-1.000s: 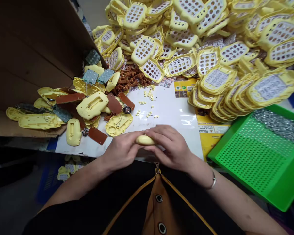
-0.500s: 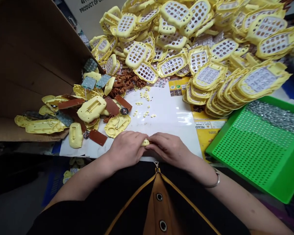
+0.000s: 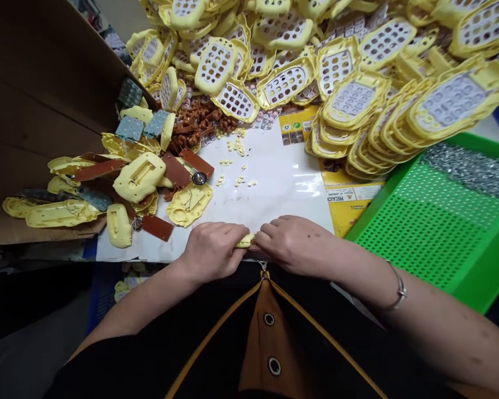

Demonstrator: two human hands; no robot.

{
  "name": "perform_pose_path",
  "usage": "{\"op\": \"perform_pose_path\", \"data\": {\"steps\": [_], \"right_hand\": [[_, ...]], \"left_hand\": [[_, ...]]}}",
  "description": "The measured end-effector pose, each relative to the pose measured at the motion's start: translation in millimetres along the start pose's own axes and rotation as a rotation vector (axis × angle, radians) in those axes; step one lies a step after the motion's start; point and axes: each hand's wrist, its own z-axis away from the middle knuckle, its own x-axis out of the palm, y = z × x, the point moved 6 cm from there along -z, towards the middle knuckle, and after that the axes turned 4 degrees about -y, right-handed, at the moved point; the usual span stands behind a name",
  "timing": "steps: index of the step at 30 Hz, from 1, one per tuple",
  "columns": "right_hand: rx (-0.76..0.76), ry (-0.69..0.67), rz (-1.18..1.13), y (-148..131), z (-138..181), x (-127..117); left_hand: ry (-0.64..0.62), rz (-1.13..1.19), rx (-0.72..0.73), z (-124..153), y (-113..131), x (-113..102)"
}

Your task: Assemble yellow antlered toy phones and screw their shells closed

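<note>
Between my two hands, close to the table's front edge, is a small yellow plastic part [image 3: 246, 240], mostly covered by fingers, so its full shape is hidden. My left hand [image 3: 214, 249] is closed around its left side. The fingers of my right hand [image 3: 293, 244] curl down and pinch its right end. Beyond my left hand lies a yellow back shell [image 3: 190, 204] with thin wires inside. Tiny yellow pieces [image 3: 239, 148] are scattered on the white sheet [image 3: 274, 188] ahead of my hands.
An open cardboard box [image 3: 45, 100] stands at the left, with yellow shells and brown circuit boards [image 3: 158, 227] spilling before it. Yellow keypad shells [image 3: 216, 64] are heaped at the back; stacked ones [image 3: 444, 119] stand right. A green perforated tray [image 3: 419, 221] holds many screws [image 3: 472, 169].
The camera view has tilted down and shifted. My right hand has turned over the yellow part, knuckles now higher, and its forearm lies farther out to the right. Both hands keep their hold.
</note>
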Motion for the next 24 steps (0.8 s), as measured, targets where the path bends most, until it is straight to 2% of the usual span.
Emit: {"op": "perform_pose_path", "data": {"steps": [2, 5, 7, 10, 12, 14, 20, 24], "right_hand": [[-0.018, 0.044, -0.063, 4.3, 2.3, -1.8], [0.045, 0.158, -0.098, 10.2, 4.7, -2.6], [0.127, 0.315, -0.159, 12.8, 5.9, -5.3], [0.256, 0.531, -0.417, 15.9, 5.9, -4.3], [0.296, 0.539, -0.605, 14.9, 0.9, 3.3], [0.311, 0.520, -0.699, 13.4, -3.4, 9.6], [0.268, 0.510, -0.815, 15.7, -2.5, 18.9], [0.373, 0.632, -0.780, 14.2, 1.6, 20.7]], "left_hand": [[0.053, 0.035, 0.003, 1.5, -1.6, -0.7], [0.057, 0.072, -0.007, 1.4, -6.4, -0.3], [0.034, 0.082, -0.003, 0.3, -8.3, 0.1], [0.030, 0.092, 0.034, -2.1, -5.3, 0.3], [0.049, 0.083, 0.024, -3.9, -3.1, 1.1], [0.068, 0.067, -0.025, -5.3, -3.1, 2.2], [0.082, 0.144, -0.095, -7.1, -6.5, 2.5], [0.129, 0.097, -0.098, -9.4, -6.6, 2.8]]}}
